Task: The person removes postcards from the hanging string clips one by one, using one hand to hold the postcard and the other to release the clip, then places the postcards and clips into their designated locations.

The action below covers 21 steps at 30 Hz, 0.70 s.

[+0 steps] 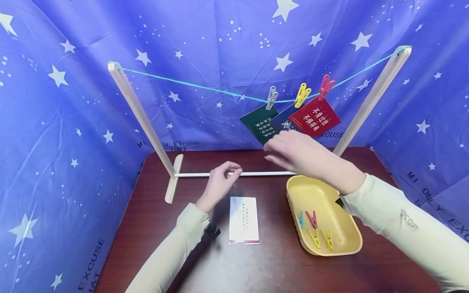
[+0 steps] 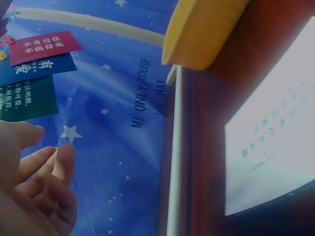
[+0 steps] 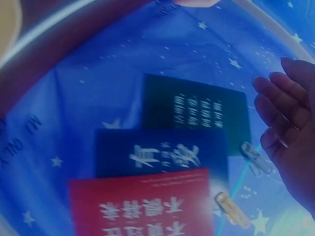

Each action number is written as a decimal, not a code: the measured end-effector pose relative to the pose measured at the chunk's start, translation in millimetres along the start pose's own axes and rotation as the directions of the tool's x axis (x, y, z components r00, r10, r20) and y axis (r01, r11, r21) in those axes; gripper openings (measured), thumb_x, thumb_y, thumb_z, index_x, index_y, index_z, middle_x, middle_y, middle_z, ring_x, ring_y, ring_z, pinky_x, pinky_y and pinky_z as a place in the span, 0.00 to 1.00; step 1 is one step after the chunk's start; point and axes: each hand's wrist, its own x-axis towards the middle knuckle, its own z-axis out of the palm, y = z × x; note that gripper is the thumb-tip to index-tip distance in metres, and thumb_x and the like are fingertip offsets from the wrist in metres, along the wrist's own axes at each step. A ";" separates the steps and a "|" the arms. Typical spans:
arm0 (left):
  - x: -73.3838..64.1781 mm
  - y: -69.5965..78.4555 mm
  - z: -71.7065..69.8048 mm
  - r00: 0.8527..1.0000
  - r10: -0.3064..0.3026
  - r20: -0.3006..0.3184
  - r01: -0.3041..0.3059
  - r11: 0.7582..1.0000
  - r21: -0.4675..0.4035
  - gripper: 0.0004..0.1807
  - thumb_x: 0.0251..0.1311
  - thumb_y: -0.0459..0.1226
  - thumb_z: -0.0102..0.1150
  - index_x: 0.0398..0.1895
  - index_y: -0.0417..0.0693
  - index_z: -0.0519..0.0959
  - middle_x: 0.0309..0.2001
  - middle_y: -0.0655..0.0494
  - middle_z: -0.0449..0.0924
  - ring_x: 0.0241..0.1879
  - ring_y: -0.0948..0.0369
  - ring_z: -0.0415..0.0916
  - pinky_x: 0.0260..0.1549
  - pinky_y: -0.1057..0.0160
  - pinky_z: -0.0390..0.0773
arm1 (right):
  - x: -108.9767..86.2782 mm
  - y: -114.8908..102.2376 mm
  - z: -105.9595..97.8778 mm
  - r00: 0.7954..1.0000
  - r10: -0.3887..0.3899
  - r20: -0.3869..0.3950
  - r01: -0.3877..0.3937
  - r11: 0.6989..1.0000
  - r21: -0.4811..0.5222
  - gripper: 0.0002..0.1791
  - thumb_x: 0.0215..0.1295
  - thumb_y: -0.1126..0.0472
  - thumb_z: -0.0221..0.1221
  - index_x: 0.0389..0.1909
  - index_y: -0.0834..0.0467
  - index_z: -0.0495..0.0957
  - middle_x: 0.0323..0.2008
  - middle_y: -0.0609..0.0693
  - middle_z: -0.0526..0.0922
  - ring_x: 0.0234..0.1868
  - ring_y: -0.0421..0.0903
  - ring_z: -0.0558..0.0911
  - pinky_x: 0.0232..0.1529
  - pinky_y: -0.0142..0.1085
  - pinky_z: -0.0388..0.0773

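Observation:
Three cards hang from a teal string (image 1: 183,83): a green card (image 1: 253,120) under a grey clothespin (image 1: 271,98), a blue card (image 3: 162,152) under a yellow clothespin (image 1: 302,96), and a red card (image 1: 318,115) under a pink clothespin (image 1: 325,88). My right hand (image 1: 304,152) is in front of the lower edges of these cards in the head view, fingers loosely bent and holding nothing. Lower and to the left, my left hand (image 1: 221,179) has relaxed, bent fingers with nothing between them. Nearer me on the table lies a white card (image 1: 244,217) with printed text.
A yellow tray (image 1: 340,219) at the right holds several clothespins: blue, pink and yellow. Wooden posts (image 1: 141,118) carry the string at both ends, and a white rod (image 1: 194,175) runs low between them. Behind hangs a blue star-patterned curtain (image 1: 205,36).

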 end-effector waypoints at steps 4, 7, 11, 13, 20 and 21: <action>11.1 4.6 -0.8 1.000 0.008 -0.017 -0.009 0.999 -0.049 0.10 0.70 0.37 0.65 0.49 0.42 0.85 0.40 0.46 0.90 0.24 0.47 0.85 0.27 0.65 0.81 | 17.3 1.0 -15.0 1.000 -0.017 0.000 0.017 1.000 -0.003 0.10 0.63 0.64 0.72 0.43 0.59 0.83 0.35 0.52 0.85 0.37 0.51 0.83 0.42 0.47 0.82; 19.6 6.9 -1.3 0.999 0.013 -0.038 -0.016 0.997 -0.075 0.09 0.69 0.36 0.67 0.49 0.44 0.85 0.40 0.48 0.90 0.22 0.52 0.84 0.25 0.65 0.80 | 30.0 4.6 -27.2 1.000 -0.024 -0.015 0.024 1.000 -0.006 0.11 0.63 0.66 0.72 0.44 0.61 0.84 0.37 0.54 0.86 0.38 0.52 0.83 0.43 0.48 0.82; 28.8 11.4 -2.0 0.998 0.009 -0.061 -0.015 0.996 -0.088 0.10 0.68 0.38 0.67 0.49 0.45 0.86 0.39 0.49 0.90 0.23 0.51 0.85 0.23 0.67 0.78 | 46.1 14.8 -42.2 0.997 -0.039 -0.064 0.038 0.999 -0.020 0.10 0.64 0.68 0.70 0.44 0.64 0.83 0.37 0.56 0.87 0.36 0.54 0.83 0.42 0.50 0.79; 33.1 14.3 -1.9 0.997 0.017 -0.073 -0.023 0.996 -0.091 0.10 0.68 0.38 0.68 0.50 0.45 0.86 0.40 0.49 0.90 0.24 0.48 0.85 0.23 0.67 0.78 | 52.7 20.4 -49.4 0.995 -0.034 -0.091 0.032 0.999 -0.032 0.09 0.64 0.69 0.70 0.43 0.65 0.83 0.37 0.57 0.87 0.35 0.55 0.82 0.41 0.52 0.78; 48.0 26.1 0.5 0.994 0.046 -0.095 -0.055 0.994 -0.093 0.11 0.68 0.37 0.68 0.50 0.44 0.87 0.40 0.48 0.90 0.21 0.55 0.84 0.25 0.67 0.79 | 58.6 38.4 -65.3 0.992 0.066 -0.108 -0.065 0.998 0.011 0.08 0.67 0.70 0.67 0.46 0.66 0.83 0.39 0.59 0.87 0.40 0.56 0.83 0.50 0.52 0.75; 50.5 27.5 0.7 0.994 0.050 -0.096 -0.059 0.993 -0.098 0.11 0.68 0.37 0.68 0.50 0.44 0.87 0.40 0.48 0.90 0.21 0.57 0.84 0.24 0.68 0.79 | 58.4 40.7 -66.9 0.991 0.076 -0.110 -0.075 0.997 0.016 0.08 0.68 0.70 0.67 0.46 0.66 0.83 0.39 0.59 0.87 0.40 0.56 0.83 0.50 0.52 0.74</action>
